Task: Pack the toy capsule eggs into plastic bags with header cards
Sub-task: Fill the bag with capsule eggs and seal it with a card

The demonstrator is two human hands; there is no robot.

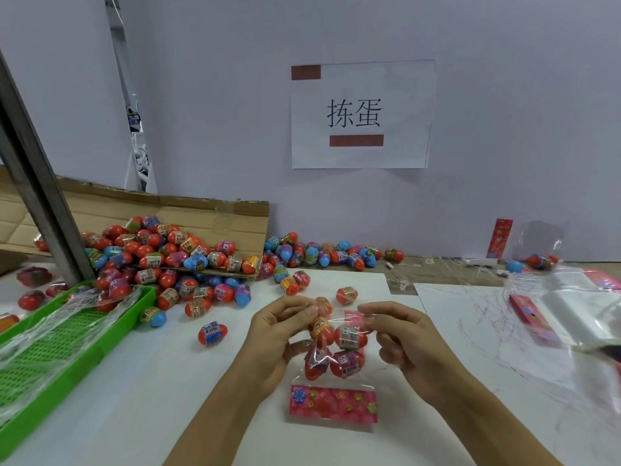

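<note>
Two bare hands held a clear plastic bag (336, 351) over the white table (188, 381). The left hand (275, 341) and right hand (400, 341) each pinched the bag's top edge. Four capsule eggs (349, 336) sat inside, above the pink header card (332, 403). Behind the bag, loose eggs (161, 260) spilled from a cardboard box (208, 213).

left hand (275, 334), right hand (400, 344), fingers pinching

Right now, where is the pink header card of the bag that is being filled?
In the head view, the pink header card lies on the white table at the bottom centre, at the bag's near end, between the person's forearms.
</note>
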